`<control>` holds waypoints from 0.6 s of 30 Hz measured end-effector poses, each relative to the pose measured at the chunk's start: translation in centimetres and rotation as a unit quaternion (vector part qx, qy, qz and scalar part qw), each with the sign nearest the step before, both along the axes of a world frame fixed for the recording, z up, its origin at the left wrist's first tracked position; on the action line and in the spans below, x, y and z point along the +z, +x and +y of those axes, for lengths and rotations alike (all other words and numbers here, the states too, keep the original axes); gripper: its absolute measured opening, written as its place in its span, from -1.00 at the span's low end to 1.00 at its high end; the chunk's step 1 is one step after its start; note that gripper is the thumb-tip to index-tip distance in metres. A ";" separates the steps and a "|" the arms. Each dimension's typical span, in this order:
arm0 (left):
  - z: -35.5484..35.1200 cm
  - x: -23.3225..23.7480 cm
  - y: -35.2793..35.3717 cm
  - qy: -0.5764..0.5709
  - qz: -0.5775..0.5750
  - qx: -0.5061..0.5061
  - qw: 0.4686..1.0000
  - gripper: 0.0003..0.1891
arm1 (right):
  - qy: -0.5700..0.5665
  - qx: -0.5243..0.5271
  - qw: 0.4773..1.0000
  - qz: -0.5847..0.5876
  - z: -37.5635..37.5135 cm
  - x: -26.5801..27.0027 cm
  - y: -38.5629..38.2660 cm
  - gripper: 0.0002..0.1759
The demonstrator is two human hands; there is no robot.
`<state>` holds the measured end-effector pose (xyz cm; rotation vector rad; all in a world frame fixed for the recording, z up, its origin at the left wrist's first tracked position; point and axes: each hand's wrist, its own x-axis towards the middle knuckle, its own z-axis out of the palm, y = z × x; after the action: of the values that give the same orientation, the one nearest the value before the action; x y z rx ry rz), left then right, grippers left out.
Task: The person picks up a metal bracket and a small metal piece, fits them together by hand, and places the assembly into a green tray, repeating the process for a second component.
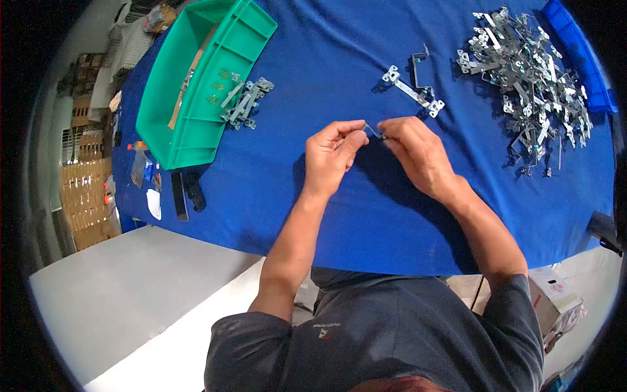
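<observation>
A small, thin metal piece point(373, 130) spans the gap between my two hands above the blue cloth point(287, 163). Its left end is pinched by my left hand point(335, 151), thumb against fingertips. The fingers of my right hand point(418, 149) close on its right end. Beyond my right hand lie a flat metal bracket point(413, 93) with wider ends and a bent metal bracket point(418, 70). How the held piece is shaped inside my fingers is hidden.
A large heap of metal brackets point(522, 78) covers the right side, beside a blue bin point(581, 55). At the left, a smaller group of brackets point(247, 103) lies against a green bin point(199, 140). A dark flat object point(179, 196) is near the left edge.
</observation>
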<state>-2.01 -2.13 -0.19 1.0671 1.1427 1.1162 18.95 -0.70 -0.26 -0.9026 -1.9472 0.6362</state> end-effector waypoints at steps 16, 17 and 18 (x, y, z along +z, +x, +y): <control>-0.1 -0.7 -1.1 0.103 0.047 -0.033 0.993 -0.71 | -0.232 0.068 0.968 0.064 -0.5 0.0 0.0 -0.87; 0.0 -1.2 -0.8 0.128 0.050 -0.001 0.990 -0.72 | -0.202 0.080 0.974 0.058 -0.6 0.0 -0.1 -0.86; 0.3 -1.9 -0.7 0.154 0.053 0.031 0.986 -0.73 | -0.219 0.067 0.971 0.071 -0.7 0.3 -0.2 -0.87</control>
<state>-2.70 -1.88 -2.08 1.3501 1.1149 1.3290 18.76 -1.45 0.03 -0.9627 -1.7786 1.2107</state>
